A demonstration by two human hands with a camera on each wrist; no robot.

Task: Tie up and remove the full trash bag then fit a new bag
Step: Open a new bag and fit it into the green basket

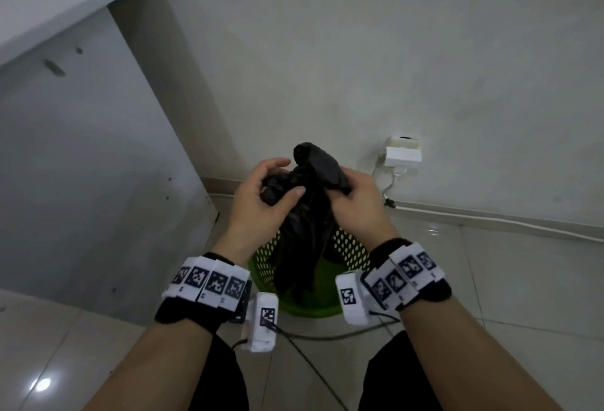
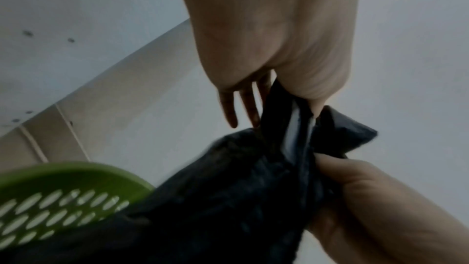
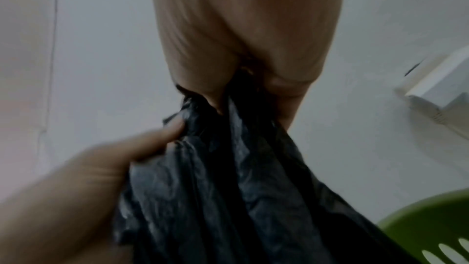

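Note:
A black trash bag (image 1: 304, 240) rises out of a green perforated basket (image 1: 349, 247) on the tiled floor. Its top is gathered into a twisted bunch above the basket. My left hand (image 1: 284, 181) grips the bunched plastic from the left, thumb pressed on it. My right hand (image 1: 343, 191) curls round another gathered part on the right. In the left wrist view the left hand (image 2: 291, 87) pinches the bag (image 2: 228, 188) beside the basket rim (image 2: 76, 174). In the right wrist view the right hand (image 3: 241, 57) clamps the bag neck (image 3: 228, 168). The bag's contents are hidden.
A white cabinet side panel (image 1: 81, 149) stands close on the left. On the wall behind the basket a white socket with an adapter (image 1: 403, 154) feeds a cable (image 1: 490, 219) along the baseboard. Black wrist-device cables (image 1: 327, 335) trail over the floor tiles.

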